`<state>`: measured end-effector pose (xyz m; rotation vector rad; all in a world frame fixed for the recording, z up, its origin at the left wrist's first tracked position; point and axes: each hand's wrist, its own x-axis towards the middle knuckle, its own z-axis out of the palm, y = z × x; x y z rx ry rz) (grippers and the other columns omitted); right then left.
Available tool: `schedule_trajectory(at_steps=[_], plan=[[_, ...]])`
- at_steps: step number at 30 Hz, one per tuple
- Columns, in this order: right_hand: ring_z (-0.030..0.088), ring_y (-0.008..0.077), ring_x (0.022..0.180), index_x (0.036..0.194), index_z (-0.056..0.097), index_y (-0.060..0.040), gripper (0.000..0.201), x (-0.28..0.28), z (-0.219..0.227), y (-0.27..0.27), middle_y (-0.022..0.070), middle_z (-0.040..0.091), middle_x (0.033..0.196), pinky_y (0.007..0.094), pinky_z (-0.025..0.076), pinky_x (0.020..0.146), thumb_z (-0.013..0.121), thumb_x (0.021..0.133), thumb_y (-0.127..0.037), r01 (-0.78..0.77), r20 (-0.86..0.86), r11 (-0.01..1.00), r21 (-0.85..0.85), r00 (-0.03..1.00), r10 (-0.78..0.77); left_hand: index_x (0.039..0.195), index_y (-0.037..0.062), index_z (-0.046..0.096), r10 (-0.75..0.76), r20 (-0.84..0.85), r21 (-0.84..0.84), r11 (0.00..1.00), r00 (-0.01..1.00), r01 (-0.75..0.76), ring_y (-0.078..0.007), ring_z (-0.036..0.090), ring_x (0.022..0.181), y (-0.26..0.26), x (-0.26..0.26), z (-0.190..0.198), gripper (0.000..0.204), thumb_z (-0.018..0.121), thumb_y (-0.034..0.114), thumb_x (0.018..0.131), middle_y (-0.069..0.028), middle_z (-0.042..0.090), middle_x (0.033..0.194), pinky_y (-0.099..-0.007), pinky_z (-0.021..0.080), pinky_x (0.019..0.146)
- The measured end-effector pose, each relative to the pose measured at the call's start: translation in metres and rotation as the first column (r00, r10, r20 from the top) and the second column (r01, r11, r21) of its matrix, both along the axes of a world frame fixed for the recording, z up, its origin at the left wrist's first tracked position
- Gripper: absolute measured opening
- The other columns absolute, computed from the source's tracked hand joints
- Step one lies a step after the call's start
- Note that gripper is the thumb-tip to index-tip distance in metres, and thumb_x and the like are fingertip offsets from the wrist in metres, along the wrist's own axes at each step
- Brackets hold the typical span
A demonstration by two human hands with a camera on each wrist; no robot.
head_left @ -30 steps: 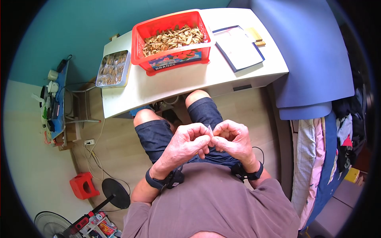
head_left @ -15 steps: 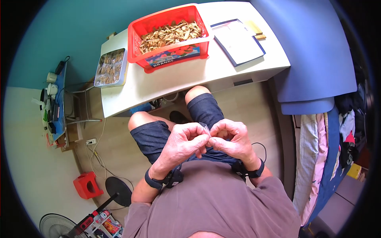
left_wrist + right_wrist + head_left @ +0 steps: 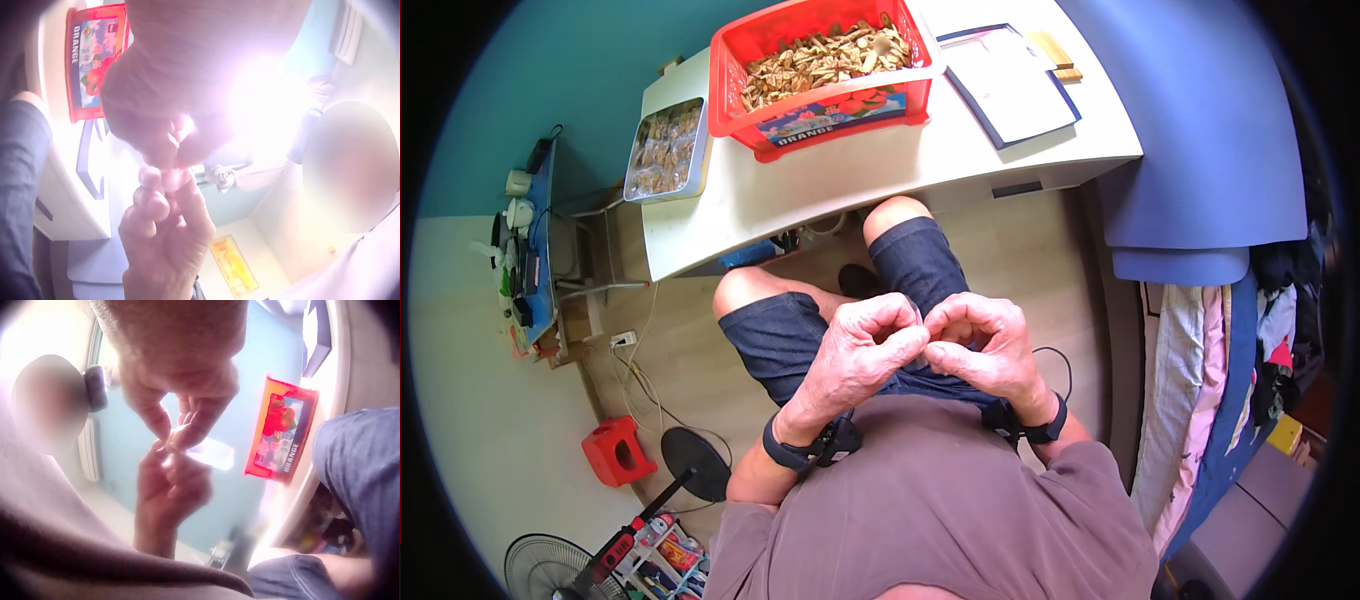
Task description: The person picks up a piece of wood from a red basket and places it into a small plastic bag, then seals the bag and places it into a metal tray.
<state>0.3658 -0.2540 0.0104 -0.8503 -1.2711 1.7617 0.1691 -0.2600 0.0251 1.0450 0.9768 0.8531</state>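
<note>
In front of the lap, my left hand [image 3: 862, 345] and right hand [image 3: 985, 345] meet fingertip to fingertip. Between them they pinch a small clear plastic bag [image 3: 212, 455], which shows as a pale see-through strip in the right wrist view. Seen from above, the fingers hide most of it. On the white table ahead stands a red plastic basket [image 3: 820, 118] heaped with dried brown slices [image 3: 825, 68]. To its left lies a rectangular tin [image 3: 637, 185] filled with clear packets of similar brown pieces [image 3: 670, 150].
At the table's right lies a shallow dark-rimmed tray [image 3: 1010, 90], with a wooden block [image 3: 1052, 52] beside it. A blue padded sheet [image 3: 1200, 150] hangs at the right. Down on the left are a red stool [image 3: 615, 455], a fan [image 3: 550, 560] and floor cables [image 3: 640, 380].
The head view has shifted, so the table sits higher in it. Both hands keep pinching together; the clear bag stood up between the fingertips earlier and now shows less.
</note>
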Motion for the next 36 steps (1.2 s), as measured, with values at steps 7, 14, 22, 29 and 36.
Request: schedule_trajectory(at_steps=[7,14,22,29,36], plan=[[0.068,0.0087,0.076,0.099,0.064,0.0051,0.017,-0.006,-0.006,-0.001,0.0076,0.071,0.083,0.0218,0.054,0.067,0.071,0.085,0.006,-0.014,-0.1,0.998,-0.058,0.995,0.008,0.073,0.0035,0.056,0.033,0.042,-0.08,0.996,0.999,-0.029,-0.0043,0.046,0.064,-0.003,0.0,0.001,0.023,0.065,0.008,0.094,0.0035,0.052,0.068,-0.0222,0.036,0.055],[0.067,0.009,0.078,0.101,0.064,0.0055,0.02,0.006,-0.005,-0.007,0.0071,0.07,0.086,0.0227,0.055,0.07,0.072,0.083,0.007,0.013,-0.164,1.0,-0.025,0.986,-0.017,0.078,0.0072,0.054,-0.017,0.188,-0.194,0.979,0.982,0.054,-0.0011,0.041,0.06,-0.004,0.01,0.005,0.027,0.063,0.02,0.1,0.0049,0.052,0.072,-0.0182,0.031,0.051],[0.067,0.0108,0.077,0.102,0.062,0.0076,0.019,0.012,0.0,-0.014,0.0107,0.071,0.086,0.023,0.055,0.068,0.072,0.085,0.007,0.055,-0.247,0.996,-0.076,0.966,-0.072,0.084,0.0064,0.054,-0.142,0.171,-0.093,0.983,0.975,0.16,-0.002,0.045,0.058,-0.006,0.013,0.011,0.024,0.058,0.023,0.102,0.0025,0.053,0.073,-0.0165,0.035,0.051],[0.067,0.0105,0.075,0.1,0.063,0.0071,0.019,0.017,-0.004,-0.017,0.0112,0.071,0.085,0.0228,0.055,0.065,0.073,0.085,0.005,0.048,-0.278,0.995,-0.083,0.958,-0.07,0.086,0.0049,0.056,-0.171,0.185,-0.123,0.973,0.968,0.196,-0.005,0.05,0.06,-0.009,0.014,0.011,0.026,0.056,0.026,0.101,-0.0005,0.056,0.075,-0.019,0.039,0.052],[0.067,0.0097,0.073,0.099,0.063,0.0065,0.02,0.021,0.0,-0.02,0.0103,0.071,0.085,0.0223,0.055,0.063,0.075,0.084,0.003,0.058,-0.285,0.993,-0.104,0.955,-0.086,0.087,0.0048,0.056,-0.2,0.212,-0.134,0.964,0.957,0.231,-0.0055,0.051,0.06,-0.01,0.015,0.013,0.026,0.056,0.026,0.101,-0.0013,0.059,0.075,-0.0192,0.04,0.053]])
